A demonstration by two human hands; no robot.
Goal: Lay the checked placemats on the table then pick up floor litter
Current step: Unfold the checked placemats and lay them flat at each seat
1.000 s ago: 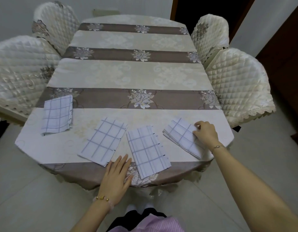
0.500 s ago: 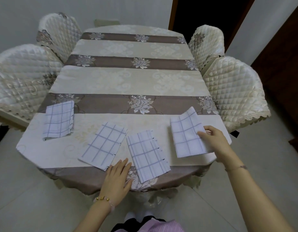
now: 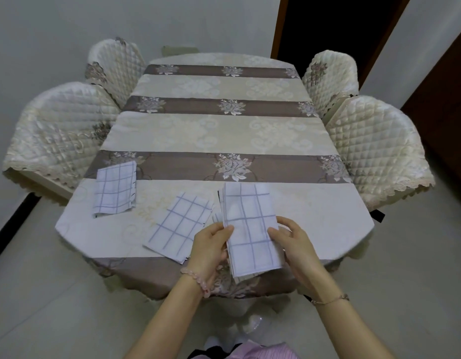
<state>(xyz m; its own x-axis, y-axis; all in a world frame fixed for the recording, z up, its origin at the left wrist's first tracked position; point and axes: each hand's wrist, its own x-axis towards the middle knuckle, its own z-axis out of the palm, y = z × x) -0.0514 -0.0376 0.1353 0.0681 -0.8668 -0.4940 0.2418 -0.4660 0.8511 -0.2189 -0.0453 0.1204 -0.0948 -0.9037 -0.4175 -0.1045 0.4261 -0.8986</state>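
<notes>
Both hands hold one folded white placemat with blue checks (image 3: 250, 229) lifted above the near table edge. My left hand (image 3: 211, 248) pinches its left side and my right hand (image 3: 293, 244) grips its right side. It hides most of another placemat beneath, of which only a sliver (image 3: 217, 216) shows. A second checked placemat (image 3: 181, 225) lies flat just left of my hands. A third checked placemat (image 3: 115, 191) rests near the table's left edge. The table (image 3: 224, 136) wears a beige and brown striped cloth with flowers.
Quilted cream chairs stand on both sides: two on the left (image 3: 58, 130) (image 3: 115, 63) and two on the right (image 3: 374, 146) (image 3: 330, 76). A dark doorway (image 3: 328, 24) opens behind the table. Pale tiled floor (image 3: 42, 294) surrounds the near end.
My right hand carried the rightmost placemat from the table's right side to the middle, over the placemat there. My left hand left the table edge and took hold of its left side.
</notes>
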